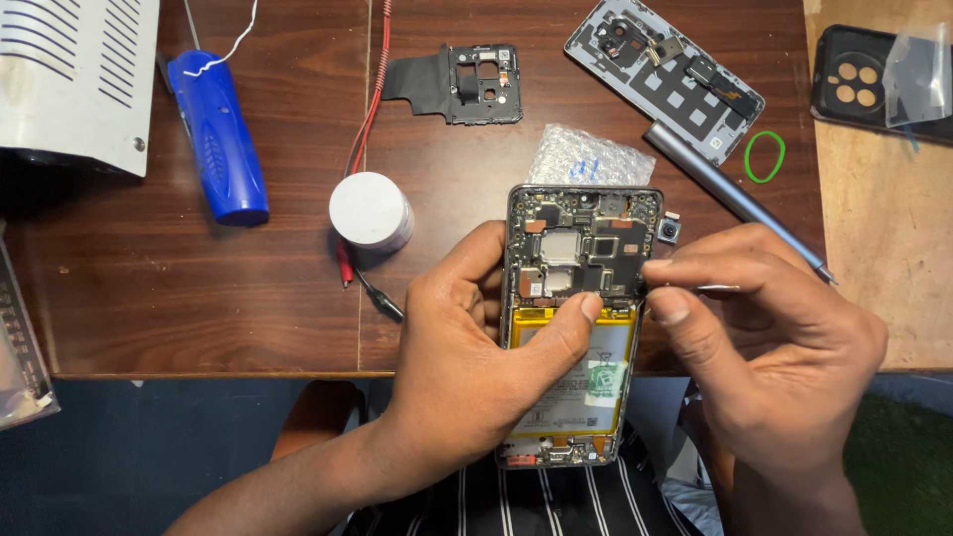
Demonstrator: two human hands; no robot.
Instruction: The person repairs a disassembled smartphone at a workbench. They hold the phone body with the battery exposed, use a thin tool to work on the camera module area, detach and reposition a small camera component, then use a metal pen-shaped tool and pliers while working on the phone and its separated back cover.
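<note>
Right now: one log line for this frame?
left hand: holds opened phone, thumb on battery | right hand: thin tool at phone's right edge | table: white cap, pen

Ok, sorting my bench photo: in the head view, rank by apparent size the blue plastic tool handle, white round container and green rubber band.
1. Blue plastic tool handle
2. White round container
3. Green rubber band
All lie on the wooden table at similar distance, so the order seems safe.

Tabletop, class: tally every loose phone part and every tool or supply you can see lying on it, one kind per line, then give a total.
Phone back cover: 1
Black inner frame plate: 1
Small camera module: 1
Black phone case: 1
Grey pen-shaped tool: 1
Blue-handled tool: 1
White round container: 1
Green rubber band: 1
Total: 8
</note>
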